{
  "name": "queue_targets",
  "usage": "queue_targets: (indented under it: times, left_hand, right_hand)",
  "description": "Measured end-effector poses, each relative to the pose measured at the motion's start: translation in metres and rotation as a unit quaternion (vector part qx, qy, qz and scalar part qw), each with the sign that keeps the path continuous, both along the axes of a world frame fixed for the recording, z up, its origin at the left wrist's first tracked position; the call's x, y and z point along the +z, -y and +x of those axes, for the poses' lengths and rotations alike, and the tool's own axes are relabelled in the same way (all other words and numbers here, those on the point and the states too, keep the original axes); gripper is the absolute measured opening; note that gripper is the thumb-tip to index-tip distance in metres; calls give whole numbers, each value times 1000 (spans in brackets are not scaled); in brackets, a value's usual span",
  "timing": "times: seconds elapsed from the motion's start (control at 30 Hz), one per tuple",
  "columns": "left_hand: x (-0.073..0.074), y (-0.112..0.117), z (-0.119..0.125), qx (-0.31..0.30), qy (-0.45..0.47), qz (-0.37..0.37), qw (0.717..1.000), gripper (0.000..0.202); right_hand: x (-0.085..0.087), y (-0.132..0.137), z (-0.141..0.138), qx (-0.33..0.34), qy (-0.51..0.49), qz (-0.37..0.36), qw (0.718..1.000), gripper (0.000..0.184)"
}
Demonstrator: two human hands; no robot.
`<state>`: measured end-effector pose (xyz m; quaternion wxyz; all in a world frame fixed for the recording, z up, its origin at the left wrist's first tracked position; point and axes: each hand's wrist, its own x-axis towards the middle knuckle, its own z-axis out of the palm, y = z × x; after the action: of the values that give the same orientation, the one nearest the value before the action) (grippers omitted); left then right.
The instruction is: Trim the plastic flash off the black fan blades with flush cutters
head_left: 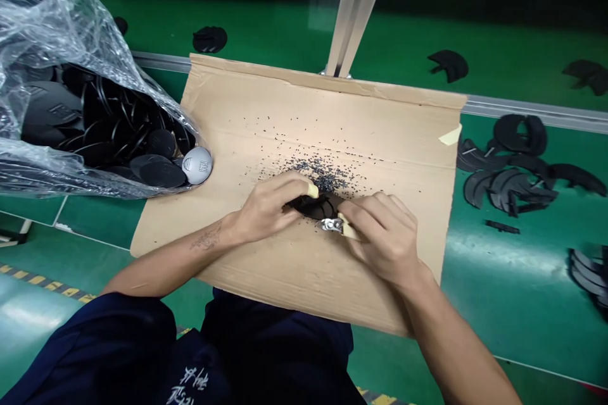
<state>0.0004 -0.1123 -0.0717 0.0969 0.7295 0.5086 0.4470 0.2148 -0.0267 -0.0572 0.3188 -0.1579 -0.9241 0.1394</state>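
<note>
My left hand point(272, 204) is closed on a round black plastic part point(317, 207) and presses it onto the cardboard sheet point(308, 120). Its fingertip wears a yellowish cot. My right hand point(384, 234) is closed round a small metal tool point(331, 224), whose tip touches the near edge of the black part. Black shavings point(323, 171) lie scattered on the cardboard just beyond both hands.
A clear plastic bag point(61, 88) full of black round parts lies open at the left, with a grey disc point(197, 165) at its mouth. Trimmed black pieces point(513, 171) lie on the green bench at the right. Beyond the cardboard a metal rail point(536, 112) runs across.
</note>
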Motion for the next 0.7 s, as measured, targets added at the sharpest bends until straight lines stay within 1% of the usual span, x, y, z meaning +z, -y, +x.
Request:
queue_targets:
  times: [0.03,0.07,0.1,0.13,0.2,0.23,0.27,0.3,0.37,0.43,0.5,0.57,0.7]
  left_hand:
    - [-1,0,-1,8,-43,10,999,11]
    - [-3,1,-1,12,-78,17,997,16]
    - [-4,1,-2,14,-105,22,994,20]
    - [-4,1,-2,13,-119,25,993,25]
    - [-4,2,-2,8,-111,21,994,30]
    - [-3,2,-2,5,-92,15,996,32]
    - [-2,3,-2,0,-64,7,998,33]
    - [-1,3,-2,-8,-32,0,999,34]
    - [2,3,-2,-28,27,-17,999,35]
    - [4,3,-1,-44,66,-33,996,33]
    - [6,3,0,-51,88,-44,994,30]
    - [6,4,1,-55,103,-44,992,27]
    - [5,5,3,-58,122,-39,990,22]
  right_hand:
    - [1,1,0,-2,8,45,999,12]
    - [2,2,1,3,11,64,998,14]
    - [3,3,1,17,6,55,998,15]
    - [4,4,1,40,-6,22,999,15]
    - [6,4,2,78,-51,-77,993,15]
    - [6,3,3,79,-76,-121,986,16]
    - [7,0,3,65,-98,-147,982,18]
    - [6,-2,4,38,-109,-149,982,20]
    - [5,-9,6,-23,-91,-102,990,20]
    - [2,-15,7,-57,-37,-45,997,17]
    - [-1,-17,7,-57,15,-23,998,16]
    - [-3,-17,7,-45,45,-20,998,17]
    - [-3,-14,8,-32,53,-15,998,19]
